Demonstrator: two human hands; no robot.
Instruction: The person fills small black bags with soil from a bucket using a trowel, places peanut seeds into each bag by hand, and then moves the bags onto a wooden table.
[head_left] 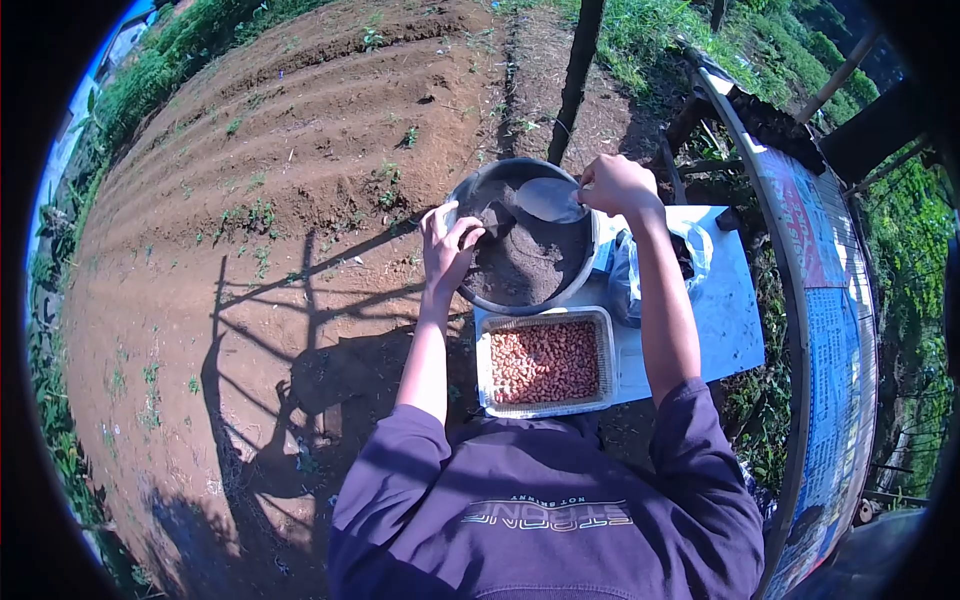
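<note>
A round dark basin holds loose brown soil. My right hand is closed on a metal scoop, whose rounded blade lies over the soil near the basin's far side. At the basin's left rim is my left hand, its fingers curled round the dark edge of something small and black that I cannot make out clearly. Just below the basin, a pale rectangular basket holds many reddish-brown seeds or nuts.
A pale table carries the basin, the basket and a plastic bag right of the basin. A dark post stands beyond it. A curved rail with printed sheets runs along the right. Ridged soil lies at the left.
</note>
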